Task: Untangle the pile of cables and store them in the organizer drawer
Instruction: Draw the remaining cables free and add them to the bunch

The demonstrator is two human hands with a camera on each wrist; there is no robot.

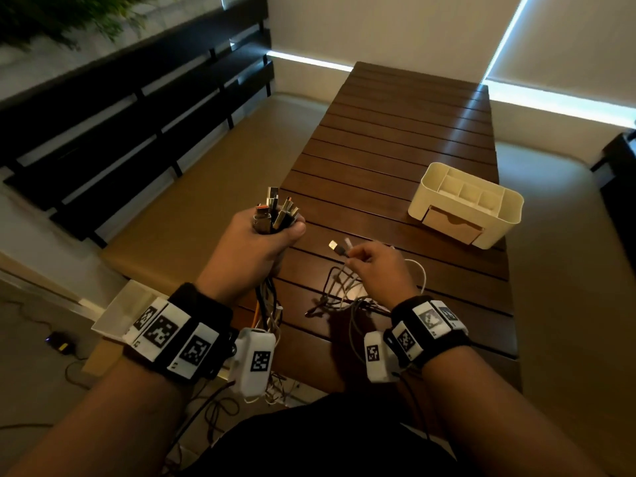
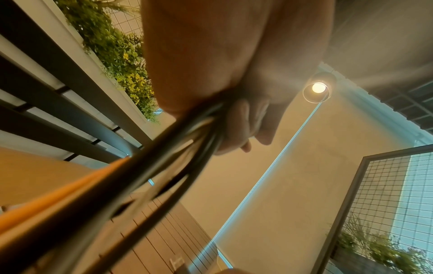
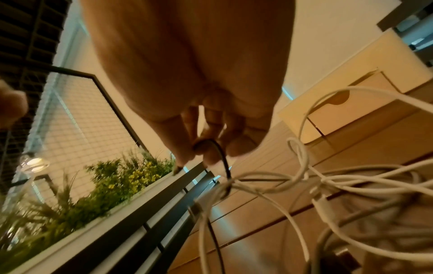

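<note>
Several thin cords (image 1: 344, 290), slatted wood (image 1: 406, 139)

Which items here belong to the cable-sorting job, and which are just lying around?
Job:
- bundle of cable plugs gripped in left hand
- black cable pinched by right hand
- tangled cables on the table
- organizer, drawer shut

Around:
- plants
- lamp
- black bench

Dark slatted wooden table (image 1: 406, 160), black slatted bench (image 1: 137, 108), tan floor (image 1: 206, 166), beige blinds (image 1: 378, 29)
</note>
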